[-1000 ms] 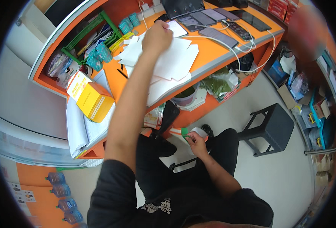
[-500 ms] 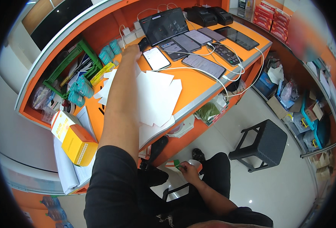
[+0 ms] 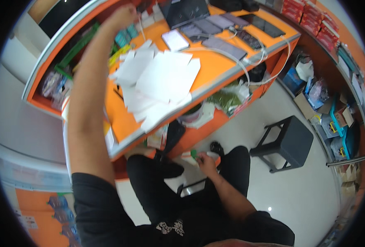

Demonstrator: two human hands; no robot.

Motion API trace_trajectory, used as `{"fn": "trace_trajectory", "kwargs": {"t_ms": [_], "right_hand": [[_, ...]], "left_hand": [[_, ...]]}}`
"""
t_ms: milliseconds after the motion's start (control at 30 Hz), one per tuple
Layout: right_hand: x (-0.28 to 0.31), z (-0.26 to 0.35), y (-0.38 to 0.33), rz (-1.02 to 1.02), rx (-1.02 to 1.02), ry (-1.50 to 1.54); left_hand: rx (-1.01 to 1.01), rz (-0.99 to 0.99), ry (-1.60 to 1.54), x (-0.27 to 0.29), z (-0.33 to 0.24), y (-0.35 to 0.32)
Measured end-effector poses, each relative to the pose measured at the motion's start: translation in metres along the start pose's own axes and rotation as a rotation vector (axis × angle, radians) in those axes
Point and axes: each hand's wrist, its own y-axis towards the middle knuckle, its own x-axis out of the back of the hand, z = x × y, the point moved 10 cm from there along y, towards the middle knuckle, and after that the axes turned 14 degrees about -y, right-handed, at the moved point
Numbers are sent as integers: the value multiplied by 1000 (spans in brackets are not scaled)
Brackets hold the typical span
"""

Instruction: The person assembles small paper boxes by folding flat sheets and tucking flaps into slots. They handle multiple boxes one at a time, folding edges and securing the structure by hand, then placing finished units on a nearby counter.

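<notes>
My left hand (image 3: 126,15) reaches to the back of the orange desk (image 3: 149,33), near the white charger plugs (image 3: 151,18). Its fingers are smeared by motion, so I cannot see what they hold. Under that arm lie white cut paper sheets (image 3: 168,76), overlapping on the desk. Low in front of my lap, my right hand (image 3: 207,164) pinches a small green object (image 3: 194,154), whose kind is unclear. Beside the sheets is a phone with a lit white screen (image 3: 175,40), and behind it stands a dark tablet-like screen (image 3: 186,12).
Several phones (image 3: 223,47) with white cables lie on the right of the desk. A green basket (image 3: 77,49) stands at the left, partly behind my arm. A black stool (image 3: 285,142) is on the floor at the right, before shelves with boxes (image 3: 306,103).
My left hand has moved up and left, away from beside the lit phone. The view has shifted, placing the desk higher. My right hand still pinches the green object.
</notes>
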Motion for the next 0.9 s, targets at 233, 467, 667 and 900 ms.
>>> {"fn": "trace_trajectory", "kwargs": {"t_ms": [233,467,667,900], "right_hand": [[2,6,-11,-112,98,-64],[0,15,-23,6,47,86],[11,12,-20,-19,14,5],[17,16,-20,-100,107,-47]], "left_hand": [[226,158,-526,77,-123,-309],[1131,118,-879,-51,-92,-661],[1250,-249,-990,-182,50,-723],[1303,-449,-649,-201,268,-680]]}}
